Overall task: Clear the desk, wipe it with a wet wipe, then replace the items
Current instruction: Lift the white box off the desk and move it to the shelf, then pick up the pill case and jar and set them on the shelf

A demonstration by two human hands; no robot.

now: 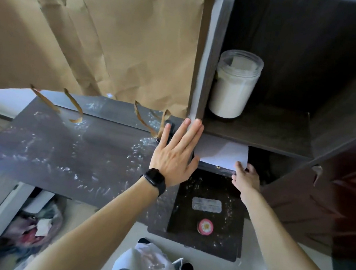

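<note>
The upper left is covered by creased brown paper (84, 32), and the right is filled by a dark shelf unit (285, 135). Below the paper, the dark worktop (68, 150) is marked with wet streaks and droplets. A speckled dark panel (186, 217) is seen below the worktop's right edge. A lidded jar (235, 85) of pale contents is stood at the left end of the shelf. A white sheet (222, 152), wipe or paper cannot be told, is laid just under the shelf board, beyond the worktop's right edge. The left hand (174, 154) is laid flat at the worktop's far right corner, fingers straight and spread, touching the sheet's left side. The sheet's near right corner is pinched by the curled fingers of the right hand (245, 180). A black watch (155, 180) is worn on the left wrist. A round pink disc (205, 227) is set on the panel.
</note>
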